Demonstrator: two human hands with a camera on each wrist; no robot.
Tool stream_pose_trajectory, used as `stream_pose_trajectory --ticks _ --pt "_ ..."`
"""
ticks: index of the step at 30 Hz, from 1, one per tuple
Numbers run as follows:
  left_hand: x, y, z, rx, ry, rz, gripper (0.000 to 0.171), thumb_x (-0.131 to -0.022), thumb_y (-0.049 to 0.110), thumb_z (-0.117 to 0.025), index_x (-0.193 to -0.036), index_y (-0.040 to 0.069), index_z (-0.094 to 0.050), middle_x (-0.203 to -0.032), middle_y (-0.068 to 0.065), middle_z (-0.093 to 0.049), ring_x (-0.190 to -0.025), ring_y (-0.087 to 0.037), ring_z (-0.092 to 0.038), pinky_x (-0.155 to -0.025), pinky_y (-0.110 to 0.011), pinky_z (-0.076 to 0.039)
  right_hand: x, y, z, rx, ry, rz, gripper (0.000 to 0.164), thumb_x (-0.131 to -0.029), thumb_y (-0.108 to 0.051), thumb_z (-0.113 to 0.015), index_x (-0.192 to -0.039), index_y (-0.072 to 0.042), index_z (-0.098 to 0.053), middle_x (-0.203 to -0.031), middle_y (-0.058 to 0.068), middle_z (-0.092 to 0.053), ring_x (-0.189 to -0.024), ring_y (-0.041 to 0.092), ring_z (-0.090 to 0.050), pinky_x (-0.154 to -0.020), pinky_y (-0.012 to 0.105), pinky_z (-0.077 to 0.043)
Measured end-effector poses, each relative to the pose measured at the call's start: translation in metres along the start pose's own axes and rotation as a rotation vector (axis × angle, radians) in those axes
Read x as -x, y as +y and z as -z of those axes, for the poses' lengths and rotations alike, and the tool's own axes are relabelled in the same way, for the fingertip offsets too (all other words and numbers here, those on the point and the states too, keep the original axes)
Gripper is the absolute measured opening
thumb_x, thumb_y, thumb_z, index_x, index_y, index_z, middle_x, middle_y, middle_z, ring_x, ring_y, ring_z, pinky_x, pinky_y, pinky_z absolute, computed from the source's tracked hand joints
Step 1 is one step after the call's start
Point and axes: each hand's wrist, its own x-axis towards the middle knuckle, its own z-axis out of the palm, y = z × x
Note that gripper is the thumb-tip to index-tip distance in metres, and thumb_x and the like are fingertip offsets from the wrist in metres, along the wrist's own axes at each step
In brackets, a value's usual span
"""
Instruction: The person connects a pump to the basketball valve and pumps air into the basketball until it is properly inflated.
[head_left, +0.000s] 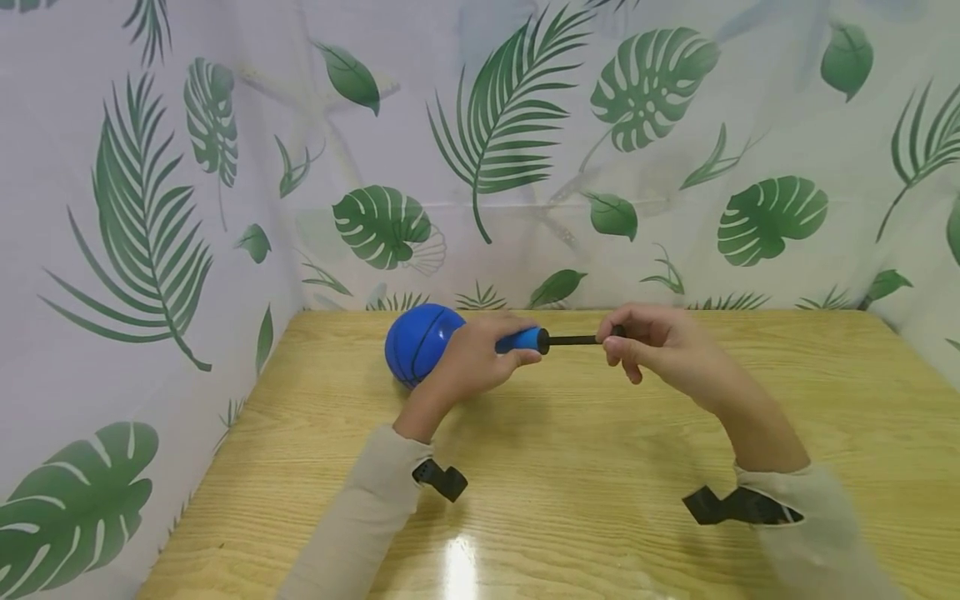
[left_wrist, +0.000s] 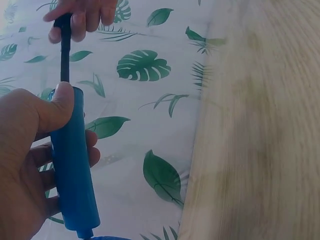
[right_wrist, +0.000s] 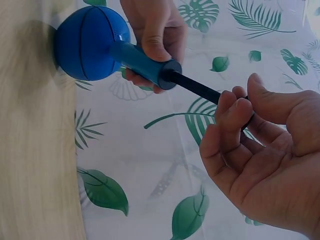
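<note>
A blue ball (head_left: pixel 411 350) with black seam lines rests at the back left of the table. My left hand (head_left: pixel 477 353) grips the blue barrel of a hand pump (left_wrist: pixel 75 165), thumb near its black cap. The pump's outlet end meets the ball in the right wrist view. From the cap the black rod (right_wrist: pixel 197 89) reaches out toward the right. My right hand (head_left: pixel 654 348) pinches the dark handle at the rod's far end between thumb and fingers, and its fingers hide part of that handle. The pump lies roughly level, held over the table.
The wooden table (head_left: pixel 570 500) spreads below both hands. A white cloth with green leaf prints (head_left: pixel 517 267) hangs behind the table and along its left side. Dark camera straps sit at both wrists over light sleeves.
</note>
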Motion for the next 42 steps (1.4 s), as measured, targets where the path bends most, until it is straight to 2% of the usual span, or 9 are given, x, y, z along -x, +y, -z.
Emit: stream_pose_trajectory --ticks 6,14,18,22,28,34,38,42 --pt "0.0 0.006 -0.007 0.006 -0.032 -0.015 0.046 -0.098 0.037 -0.068 -0.139 0.016 -0.064 -0.128 -0.005 -0.068 -0.108 -0.021 -0.067 -0.094 -0.039 -0.056 -0.006 0.006 -0.015 -0.029 -0.017 -0.016 0.013 -0.104 -0.011 -0.058 -0.107 0.001 -0.063 -0.085 0.006 -0.06 -0.062 0.02 -0.055 -0.059 0.031 -0.053" --pt "0.001 0.013 -0.013 -0.017 -0.051 -0.048 0.042 -0.099 0.035 -0.068 -0.136 0.016 -0.065 -0.124 -0.004 -0.069 -0.1 -0.018 -0.065 -0.086 -0.034 -0.054 -0.013 0.015 -0.033 -0.046 -0.038 -0.103 0.016 -0.104 -0.013 -0.058 -0.106 0.002 -0.063 -0.086 0.01 -0.059 -0.061 0.018 -0.054 -0.06 0.03 -0.052" --pt "0.002 0.014 -0.014 -0.033 -0.049 -0.067 0.039 -0.098 0.035 -0.069 -0.133 0.017 -0.067 -0.119 -0.002 -0.069 -0.092 -0.016 -0.063 -0.08 -0.031 -0.051 -0.015 0.017 -0.037 -0.041 -0.047 -0.118 0.017 -0.104 -0.012 -0.058 -0.106 0.004 -0.063 -0.088 0.012 -0.058 -0.061 0.017 -0.054 -0.06 0.03 -0.051" --pt "0.002 0.015 -0.014 -0.04 -0.049 -0.067 0.038 -0.098 0.035 -0.069 -0.132 0.017 -0.067 -0.118 -0.002 -0.069 -0.091 -0.015 -0.062 -0.079 -0.03 -0.051 -0.014 0.017 -0.037 -0.029 -0.055 -0.124 0.018 -0.104 -0.013 -0.058 -0.107 0.004 -0.063 -0.089 0.013 -0.059 -0.061 0.016 -0.054 -0.06 0.029 -0.051" --pt "0.002 0.013 -0.013 -0.034 -0.066 -0.051 0.042 -0.097 0.037 -0.069 -0.135 0.019 -0.066 -0.121 0.0 -0.068 -0.095 -0.014 -0.063 -0.083 -0.032 -0.052 -0.014 0.016 -0.032 -0.012 -0.077 -0.115 0.015 -0.104 -0.015 -0.06 -0.106 -0.001 -0.064 -0.09 0.013 -0.058 -0.061 0.019 -0.054 -0.06 0.03 -0.05" --pt "0.003 0.007 -0.008 0.008 -0.067 -0.017 0.046 -0.097 0.038 -0.069 -0.14 0.021 -0.064 -0.128 0.0 -0.068 -0.107 -0.017 -0.066 -0.092 -0.038 -0.054 -0.011 0.012 -0.022 -0.012 -0.087 -0.111 0.014 -0.104 -0.018 -0.061 -0.107 -0.005 -0.063 -0.089 0.009 -0.058 -0.062 0.02 -0.053 -0.061 0.03 -0.049" --pt "0.002 0.004 -0.001 0.027 -0.04 0.014 0.048 -0.097 0.039 -0.07 -0.14 0.02 -0.064 -0.132 -0.002 -0.068 -0.117 -0.019 -0.066 -0.098 -0.04 -0.054 -0.006 0.008 -0.009 -0.017 -0.057 -0.068 0.013 -0.105 -0.015 -0.059 -0.109 -0.004 -0.063 -0.088 0.007 -0.059 -0.062 0.02 -0.053 -0.062 0.031 -0.05" --pt "0.002 0.0 0.005 0.038 -0.006 0.034 0.049 -0.096 0.039 -0.071 -0.14 0.02 -0.064 -0.14 -0.003 -0.065 -0.132 -0.023 -0.06 -0.107 -0.043 -0.05 0.001 0.002 0.006 0.002 -0.004 -0.019 0.01 -0.104 -0.012 -0.059 -0.109 -0.004 -0.063 -0.087 0.004 -0.062 -0.063 0.021 -0.054 -0.061 0.032 -0.049"
